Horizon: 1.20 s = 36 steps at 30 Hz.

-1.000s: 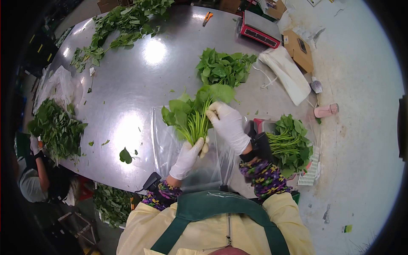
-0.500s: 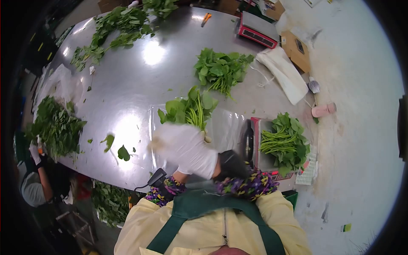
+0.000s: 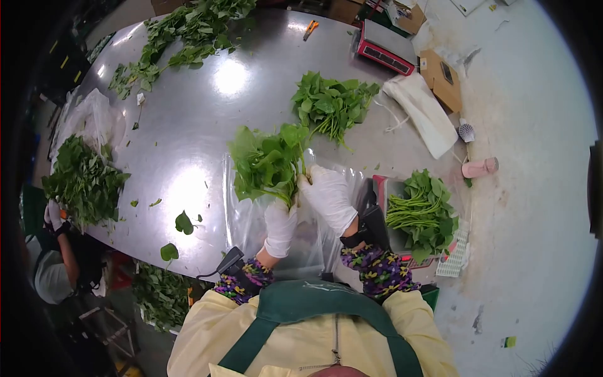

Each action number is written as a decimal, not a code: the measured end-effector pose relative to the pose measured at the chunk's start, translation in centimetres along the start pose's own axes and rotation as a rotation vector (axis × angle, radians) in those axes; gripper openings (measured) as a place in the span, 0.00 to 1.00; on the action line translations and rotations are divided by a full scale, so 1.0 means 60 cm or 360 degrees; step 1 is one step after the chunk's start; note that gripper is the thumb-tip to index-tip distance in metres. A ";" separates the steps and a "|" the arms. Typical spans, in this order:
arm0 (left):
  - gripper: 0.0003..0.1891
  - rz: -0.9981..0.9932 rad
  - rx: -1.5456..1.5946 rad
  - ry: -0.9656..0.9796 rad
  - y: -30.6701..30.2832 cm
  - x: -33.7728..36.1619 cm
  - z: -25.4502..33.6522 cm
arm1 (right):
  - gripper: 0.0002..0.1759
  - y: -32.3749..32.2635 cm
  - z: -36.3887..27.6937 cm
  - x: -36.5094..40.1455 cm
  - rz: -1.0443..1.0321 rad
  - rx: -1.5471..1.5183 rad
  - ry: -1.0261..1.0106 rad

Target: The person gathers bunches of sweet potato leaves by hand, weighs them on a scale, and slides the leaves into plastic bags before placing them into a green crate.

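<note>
In front of me is a bunch of leafy greens (image 3: 264, 160), its leaves pointing away to the left and its stems gathered toward me. My white-gloved left hand (image 3: 281, 226) is closed around the lower stems. The gloved right hand (image 3: 331, 200) pinches stems at the right side of the same bunch. Underneath lies a clear plastic bag (image 3: 308, 251), flat on the metal table (image 3: 160, 144). A second bunch of greens (image 3: 330, 103) rests just beyond. To the right of my right hand, another bunch (image 3: 421, 213) sits on a red-edged scale (image 3: 380, 188).
A second scale (image 3: 386, 47), white cloth (image 3: 424, 116), cardboard box (image 3: 440, 78) and pink bottle (image 3: 479, 167) stand at the right. Orange-handled scissors (image 3: 310, 29) lie far back. Piles of greens (image 3: 188, 34) occupy the left side, where a co-worker's gloved hand (image 3: 53, 213) touches one.
My right hand, blurred across the bunch before, has moved right to its stems. The left hand, mostly hidden earlier, now shows around the stems. A loose leaf has shifted toward the table's near edge.
</note>
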<state>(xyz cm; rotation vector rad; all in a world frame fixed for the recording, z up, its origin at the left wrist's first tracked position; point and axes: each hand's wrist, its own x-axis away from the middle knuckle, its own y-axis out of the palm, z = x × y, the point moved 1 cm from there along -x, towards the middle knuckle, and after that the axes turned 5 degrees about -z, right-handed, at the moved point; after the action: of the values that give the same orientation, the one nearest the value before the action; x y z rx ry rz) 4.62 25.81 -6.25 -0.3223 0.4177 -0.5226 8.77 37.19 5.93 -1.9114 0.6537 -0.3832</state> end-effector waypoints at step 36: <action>0.14 -0.0537 -0.0663 0.0821 0.057 0.046 -0.184 | 0.11 -0.040 -0.065 -0.076 0.0129 0.0435 -0.0679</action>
<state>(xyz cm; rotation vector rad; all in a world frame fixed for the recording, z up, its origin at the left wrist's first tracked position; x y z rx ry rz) 3.12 25.03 -18.02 -0.6700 0.9885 -0.8540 3.68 37.83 9.82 -1.6289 0.3715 -0.0056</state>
